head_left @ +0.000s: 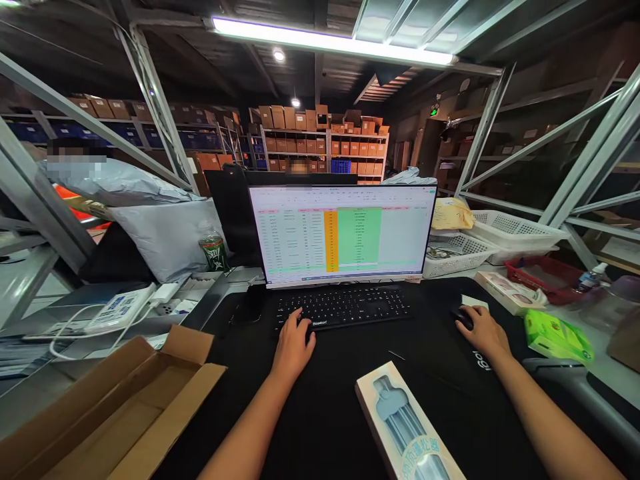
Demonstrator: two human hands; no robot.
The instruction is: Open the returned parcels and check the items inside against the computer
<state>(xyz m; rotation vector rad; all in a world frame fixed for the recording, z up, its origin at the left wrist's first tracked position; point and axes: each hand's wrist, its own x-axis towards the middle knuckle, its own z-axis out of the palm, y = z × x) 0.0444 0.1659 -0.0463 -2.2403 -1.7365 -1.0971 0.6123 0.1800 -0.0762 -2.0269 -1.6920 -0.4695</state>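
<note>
My left hand (293,340) rests at the left part of the black keyboard (345,308), its fingers apart on the keys and holding nothing. My right hand (484,332) is curled over a dark computer mouse (463,319) on the black desk mat (330,407). Behind the keyboard stands a monitor (300,240) showing a spreadsheet with an orange and a green column. Between my forearms lies a white product box (367,393) with a blue bottle-shaped picture on it. A thin pen-like stick (397,355) lies just beyond this box.
An open cardboard box (125,407) sits at the left front. A dark phone (249,305) lies left of the keyboard, near a green-labelled bottle (214,250). To the right are a green tissue pack (557,335), a handheld scanner (575,377), a red basket (543,277) and white baskets (515,227).
</note>
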